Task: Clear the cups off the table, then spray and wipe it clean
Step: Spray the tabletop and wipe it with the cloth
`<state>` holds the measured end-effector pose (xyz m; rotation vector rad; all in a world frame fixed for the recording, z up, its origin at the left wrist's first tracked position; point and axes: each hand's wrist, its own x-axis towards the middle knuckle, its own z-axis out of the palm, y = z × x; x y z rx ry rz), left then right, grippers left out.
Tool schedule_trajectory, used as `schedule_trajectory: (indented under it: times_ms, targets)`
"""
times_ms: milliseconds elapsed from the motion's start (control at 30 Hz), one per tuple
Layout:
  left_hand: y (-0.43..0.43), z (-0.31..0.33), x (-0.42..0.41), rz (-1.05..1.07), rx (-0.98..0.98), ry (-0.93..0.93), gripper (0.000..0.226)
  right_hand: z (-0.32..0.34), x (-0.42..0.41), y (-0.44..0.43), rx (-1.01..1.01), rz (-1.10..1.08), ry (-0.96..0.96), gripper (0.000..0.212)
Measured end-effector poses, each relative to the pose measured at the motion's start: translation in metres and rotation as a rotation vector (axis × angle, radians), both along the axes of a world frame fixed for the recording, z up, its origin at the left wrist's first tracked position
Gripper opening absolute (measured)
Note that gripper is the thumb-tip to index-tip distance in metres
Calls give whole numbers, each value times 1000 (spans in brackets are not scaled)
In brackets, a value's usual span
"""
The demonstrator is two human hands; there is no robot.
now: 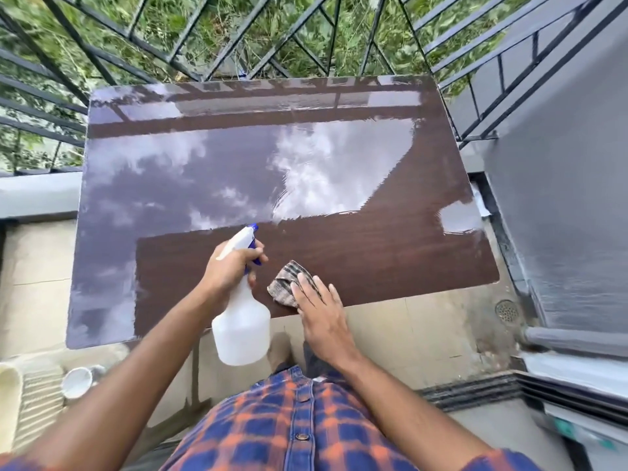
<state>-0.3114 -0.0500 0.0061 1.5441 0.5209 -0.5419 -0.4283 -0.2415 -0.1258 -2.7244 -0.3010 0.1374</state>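
A glossy dark brown table [390, 253] fills the middle of the head view and mirrors the sky. My left hand [231, 266] grips the neck of a white spray bottle [243, 331] with a blue nozzle, held over the table's near edge. My right hand [321, 314] lies flat with straight fingers on a striped brown cloth [287, 283] near the front edge. No cups stand on the tabletop. A white cup [78, 382] sits low at the left, beside the table.
A black metal railing [238, 45] with greenery behind it runs along the far side. A grey wall [560, 198] rises at the right, with a floor drain [507, 311] below it. A cream ribbed object [30, 402] stands at the lower left on the tiled floor.
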Motion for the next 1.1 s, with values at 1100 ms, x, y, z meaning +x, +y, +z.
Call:
schedule_trajectory:
  times_ms: [1100]
  targets:
    - [-185,8,9,49,4,-19,9,24,140,-355,-36,-617,250,64]
